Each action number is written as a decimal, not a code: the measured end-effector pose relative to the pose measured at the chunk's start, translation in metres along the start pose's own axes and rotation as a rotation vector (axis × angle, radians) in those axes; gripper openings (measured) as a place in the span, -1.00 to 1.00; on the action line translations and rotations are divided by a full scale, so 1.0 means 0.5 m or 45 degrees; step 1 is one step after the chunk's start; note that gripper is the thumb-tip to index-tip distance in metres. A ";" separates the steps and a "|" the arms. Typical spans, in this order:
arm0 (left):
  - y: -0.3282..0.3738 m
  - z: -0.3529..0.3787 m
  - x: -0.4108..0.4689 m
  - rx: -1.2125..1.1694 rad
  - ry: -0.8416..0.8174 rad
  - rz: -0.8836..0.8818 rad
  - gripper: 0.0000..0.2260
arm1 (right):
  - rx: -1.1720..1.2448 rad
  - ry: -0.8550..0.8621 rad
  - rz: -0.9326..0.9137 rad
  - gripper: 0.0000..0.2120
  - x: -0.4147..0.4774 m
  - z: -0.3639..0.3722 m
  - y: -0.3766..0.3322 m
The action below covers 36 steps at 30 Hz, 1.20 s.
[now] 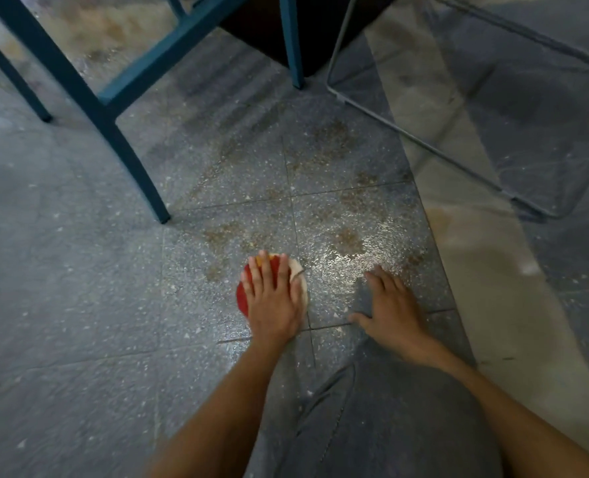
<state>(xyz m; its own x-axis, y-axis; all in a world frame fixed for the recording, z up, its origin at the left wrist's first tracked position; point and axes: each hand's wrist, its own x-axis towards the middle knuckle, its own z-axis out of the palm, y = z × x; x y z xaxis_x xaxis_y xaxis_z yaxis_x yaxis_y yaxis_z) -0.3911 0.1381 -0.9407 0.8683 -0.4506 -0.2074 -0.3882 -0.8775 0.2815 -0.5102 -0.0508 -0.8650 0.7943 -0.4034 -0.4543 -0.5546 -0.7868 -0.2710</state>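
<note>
Under our left grip point(272, 298), fingers spread flat, the red scrub pad point(242, 298) is pressed to the floor point(79, 270). Brown stains point(346, 241) lie just beyond its fingertips, toward the right. Our right grip point(389, 305) rests spread alongside, holding nothing.

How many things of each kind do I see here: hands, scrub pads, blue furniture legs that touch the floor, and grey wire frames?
Hands: 2, the left hand and the right hand
Red and white scrub pad: 1
Blue legs touching the floor: 3
Grey wire frame: 1
Total: 7
</note>
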 end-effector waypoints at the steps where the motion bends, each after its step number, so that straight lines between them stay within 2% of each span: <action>1: 0.032 0.009 0.008 -0.026 -0.013 -0.017 -0.43 | 0.007 0.015 -0.017 -0.06 0.002 0.006 -0.010; 3: 0.069 0.035 -0.008 -0.013 -0.027 0.122 -0.42 | -0.006 0.047 -0.041 -0.05 0.011 0.009 -0.023; 5: 0.057 0.060 -0.058 0.033 -0.033 0.428 -0.44 | -0.022 0.061 -0.056 -0.07 0.021 0.005 -0.026; 7: -0.006 0.073 -0.110 0.082 -0.051 0.686 -0.48 | -0.021 0.067 -0.054 -0.06 0.029 -0.001 -0.023; 9: -0.096 0.063 -0.136 0.123 -0.058 0.763 -0.48 | -0.012 0.066 -0.045 -0.04 0.032 -0.004 -0.018; 11: -0.175 0.031 -0.134 0.167 -0.056 0.639 -0.48 | -0.002 0.041 -0.045 0.00 0.033 -0.002 -0.012; 13: -0.207 0.000 -0.098 0.164 -0.041 0.423 -0.48 | -0.023 -0.010 -0.067 0.06 0.034 0.004 -0.009; 17: -0.116 -0.022 0.013 0.043 0.054 -0.048 -0.46 | -0.060 -0.030 -0.145 0.12 0.033 0.023 -0.031; 19: -0.057 -0.017 0.050 -0.027 0.057 -0.176 -0.44 | -0.051 -0.013 -0.151 0.13 0.037 0.030 -0.047; 21: -0.021 0.003 0.049 -0.008 0.026 -0.076 -0.43 | -0.052 -0.001 -0.133 0.14 0.044 0.032 -0.056; 23: -0.019 0.020 0.011 0.021 0.004 0.161 -0.44 | -0.061 -0.010 -0.126 0.15 0.049 0.032 -0.059; 26: -0.097 0.034 -0.073 0.090 -0.012 0.543 -0.45 | -0.051 -0.006 -0.130 0.13 0.052 0.030 -0.057; 28: -0.186 0.021 -0.107 0.139 -0.023 0.615 -0.47 | -0.065 -0.014 -0.138 0.09 0.051 0.030 -0.057; 32: -0.295 -0.044 -0.065 0.121 -0.029 0.298 -0.48 | -0.069 -0.058 -0.199 0.02 0.047 0.039 -0.075; 36: -0.226 -0.072 0.085 0.016 0.045 -0.154 -0.44 | -0.081 -0.062 -0.288 0.00 0.051 0.050 -0.111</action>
<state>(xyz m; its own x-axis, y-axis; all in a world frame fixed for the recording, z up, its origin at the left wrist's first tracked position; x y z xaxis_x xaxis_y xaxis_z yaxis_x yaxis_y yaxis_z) -0.2992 0.2238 -0.9477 0.9193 -0.3354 -0.2058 -0.2836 -0.9273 0.2443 -0.4653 -0.0058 -0.8829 0.8828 -0.1917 -0.4290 -0.3458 -0.8831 -0.3170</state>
